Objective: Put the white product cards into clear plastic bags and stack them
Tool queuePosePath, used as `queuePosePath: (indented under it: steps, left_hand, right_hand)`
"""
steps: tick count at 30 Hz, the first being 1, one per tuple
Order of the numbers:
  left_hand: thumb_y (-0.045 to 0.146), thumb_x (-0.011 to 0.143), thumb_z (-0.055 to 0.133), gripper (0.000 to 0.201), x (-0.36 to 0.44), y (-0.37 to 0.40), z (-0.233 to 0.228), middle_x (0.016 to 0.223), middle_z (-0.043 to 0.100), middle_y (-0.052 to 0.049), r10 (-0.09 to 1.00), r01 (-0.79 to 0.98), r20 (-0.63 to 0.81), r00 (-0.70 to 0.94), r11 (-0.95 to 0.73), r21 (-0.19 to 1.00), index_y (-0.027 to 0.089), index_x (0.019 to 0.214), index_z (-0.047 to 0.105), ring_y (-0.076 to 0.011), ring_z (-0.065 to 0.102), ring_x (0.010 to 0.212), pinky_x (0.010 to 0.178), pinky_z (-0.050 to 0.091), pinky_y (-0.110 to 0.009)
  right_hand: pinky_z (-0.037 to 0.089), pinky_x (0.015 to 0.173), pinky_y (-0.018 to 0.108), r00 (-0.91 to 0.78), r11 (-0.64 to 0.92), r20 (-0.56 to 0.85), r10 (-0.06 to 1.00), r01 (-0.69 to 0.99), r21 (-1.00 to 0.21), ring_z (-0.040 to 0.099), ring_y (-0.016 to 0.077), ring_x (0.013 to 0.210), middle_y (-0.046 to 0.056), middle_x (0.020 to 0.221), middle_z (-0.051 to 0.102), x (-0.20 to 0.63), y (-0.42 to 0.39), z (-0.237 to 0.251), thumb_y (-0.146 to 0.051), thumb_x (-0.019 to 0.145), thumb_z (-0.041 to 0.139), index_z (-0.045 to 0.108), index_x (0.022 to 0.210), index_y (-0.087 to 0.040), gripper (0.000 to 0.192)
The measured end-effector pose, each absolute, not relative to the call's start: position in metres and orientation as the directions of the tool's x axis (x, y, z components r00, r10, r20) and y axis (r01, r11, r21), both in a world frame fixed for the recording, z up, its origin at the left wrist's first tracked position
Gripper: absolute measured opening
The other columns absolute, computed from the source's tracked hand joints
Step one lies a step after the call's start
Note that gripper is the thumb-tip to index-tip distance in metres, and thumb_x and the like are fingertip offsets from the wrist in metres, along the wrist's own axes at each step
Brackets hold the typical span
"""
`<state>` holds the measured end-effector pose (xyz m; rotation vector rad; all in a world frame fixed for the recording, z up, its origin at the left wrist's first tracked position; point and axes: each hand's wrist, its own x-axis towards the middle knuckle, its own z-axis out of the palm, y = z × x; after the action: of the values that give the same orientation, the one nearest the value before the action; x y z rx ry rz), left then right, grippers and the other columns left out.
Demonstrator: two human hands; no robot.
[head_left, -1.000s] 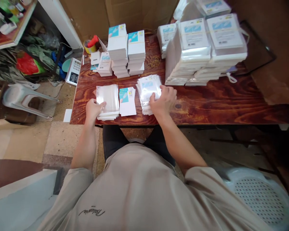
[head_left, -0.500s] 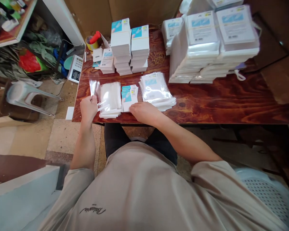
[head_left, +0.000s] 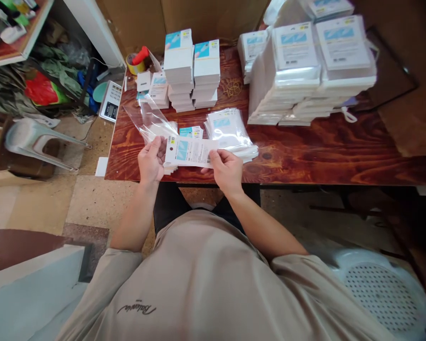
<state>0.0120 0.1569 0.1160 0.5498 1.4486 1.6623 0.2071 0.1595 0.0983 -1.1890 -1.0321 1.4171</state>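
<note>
A clear plastic bag (head_left: 142, 116) is pinched in my left hand (head_left: 152, 160), its body fanning up and away to the left. My right hand (head_left: 228, 169) grips the right end of a printed card (head_left: 190, 151), thumb on top. The card lies sideways, with its punched-hole end beside my left fingers; whether they touch it I cannot tell. Beneath it, a small stack of cards (head_left: 190, 131) is partly covered. A pile of clear bags (head_left: 170, 127) is mostly hidden behind the left hand and card. To the right lies a pile of bagged cards (head_left: 227, 125).
Card stacks (head_left: 178, 59) stand at the back of the wooden table (head_left: 341, 156), with rubber bands (head_left: 233, 88) beside them. Tall stacks of bagged cards (head_left: 294, 71) rise at back right. A tape roll (head_left: 135, 64) and a scale (head_left: 110, 102) are at left.
My right hand has picked up a card from the small stack and turned it sideways. My left hand has moved right with the clear bag, bringing both close together.
</note>
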Motion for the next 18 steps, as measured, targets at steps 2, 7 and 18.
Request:
queuePosePath:
  steps: [2, 7, 18]
  left_hand:
    - [0.044, 0.086, 0.076, 0.028, 0.022, 0.153, 0.114, 0.103, 0.077, -0.009, 0.835, -0.315, -0.2, -0.513, 0.034, 0.949, 0.018, 0.095, 0.072, -0.0206, 0.075, 0.097, 0.085, 0.062, -0.035]
    - [0.049, 0.077, 0.084, 0.038, 0.032, 0.148, 0.111, 0.104, 0.078, -0.009, 0.882, -0.348, -0.184, -0.433, 0.024, 0.937, 0.018, 0.097, 0.072, -0.024, 0.076, 0.099, 0.083, 0.063, -0.036]
    - [0.052, 0.071, 0.088, 0.041, 0.048, 0.123, 0.117, 0.101, 0.078, -0.007, 0.953, -0.238, -0.199, -0.229, 0.144, 0.961, 0.019, 0.093, 0.075, -0.0221, 0.075, 0.085, 0.073, 0.063, -0.035]
  right_hand:
    - [0.057, 0.046, 0.026, 0.044, -0.114, -0.126, 0.991, -0.199, -0.973, 0.065, 0.0148, 0.048, 0.0, 0.065, 0.067, 0.202, 0.159, 0.096, -0.062, 0.085, 0.069, 0.065, 0.087, -0.019, 0.043]
    - [0.059, 0.054, 0.03, -0.098, -0.129, -0.104, 0.99, -0.297, -0.946, 0.066, 0.0148, 0.057, 0.002, 0.078, 0.071, 0.198, 0.15, 0.094, -0.062, 0.086, 0.069, 0.068, 0.092, -0.02, 0.042]
    - [0.055, 0.078, 0.031, -0.051, 0.162, 0.158, 0.986, 0.082, -0.983, 0.064, 0.0183, 0.092, 0.009, 0.115, 0.068, 0.196, 0.16, 0.084, -0.06, 0.071, 0.082, 0.059, 0.119, -0.02, 0.067]
